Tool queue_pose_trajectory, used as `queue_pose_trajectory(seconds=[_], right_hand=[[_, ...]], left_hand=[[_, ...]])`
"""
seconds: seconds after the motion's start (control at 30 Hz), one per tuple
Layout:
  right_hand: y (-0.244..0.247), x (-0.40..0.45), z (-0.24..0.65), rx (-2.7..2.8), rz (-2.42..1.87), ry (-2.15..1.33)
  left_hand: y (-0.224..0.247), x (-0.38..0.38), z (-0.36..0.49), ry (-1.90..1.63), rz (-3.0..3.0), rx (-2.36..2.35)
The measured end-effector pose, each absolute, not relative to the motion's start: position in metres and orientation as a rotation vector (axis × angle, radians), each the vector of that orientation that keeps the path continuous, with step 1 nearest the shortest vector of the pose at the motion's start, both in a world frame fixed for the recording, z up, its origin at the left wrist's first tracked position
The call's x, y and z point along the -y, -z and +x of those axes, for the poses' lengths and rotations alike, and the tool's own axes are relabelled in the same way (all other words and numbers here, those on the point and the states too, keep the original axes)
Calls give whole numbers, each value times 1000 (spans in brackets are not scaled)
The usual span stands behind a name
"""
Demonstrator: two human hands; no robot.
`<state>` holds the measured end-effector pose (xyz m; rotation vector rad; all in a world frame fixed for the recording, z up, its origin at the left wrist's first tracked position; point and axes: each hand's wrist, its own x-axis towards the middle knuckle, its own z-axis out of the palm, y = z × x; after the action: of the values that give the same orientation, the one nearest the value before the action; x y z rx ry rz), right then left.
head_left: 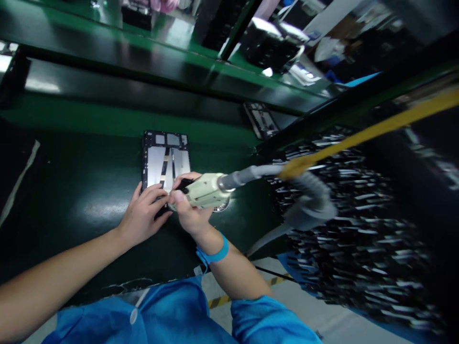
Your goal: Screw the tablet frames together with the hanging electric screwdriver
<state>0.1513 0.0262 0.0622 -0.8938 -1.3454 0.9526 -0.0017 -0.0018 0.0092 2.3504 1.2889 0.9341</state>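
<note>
A tablet-like device (pixel 154 157) with its inside exposed lies on the green work surface, showing silver panels, a black frame and dark flat cables. Over its near end, my right hand (pixel 191 215) is wrapped round a pale green electric screwdriver (pixel 208 189), which points left; its tip is hidden by my fingers. My left hand (pixel 145 212) rests at the near left corner of the device. Its fingers are bent and drawn together close to the screwdriver's tip, and whatever they pinch is hidden. Partly behind my right hand is a small round dish (pixel 222 207) with tiny pieces in it.
A grey cable (pixel 247 176) runs right from the screwdriver, beside a yellow strap (pixel 376 129). Many blurred dark and shiny parts (pixel 351 229) fill the right side. Another opened device (pixel 261 119) lies at the back right. A raised green-edged shelf (pixel 143 48) crosses the back.
</note>
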Motion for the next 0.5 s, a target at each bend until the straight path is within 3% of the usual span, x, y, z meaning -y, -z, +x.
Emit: queue_pose_trajectory(seconds=[0.3,0.5], right_hand=[[-70,-31,157,1387,-866,-865],[-68,-38,186,1262,-939,-786]], left_hand=[[17,-4,-5,-970,2535,-1325],[13,-88,-46,-937,2557,-1653]])
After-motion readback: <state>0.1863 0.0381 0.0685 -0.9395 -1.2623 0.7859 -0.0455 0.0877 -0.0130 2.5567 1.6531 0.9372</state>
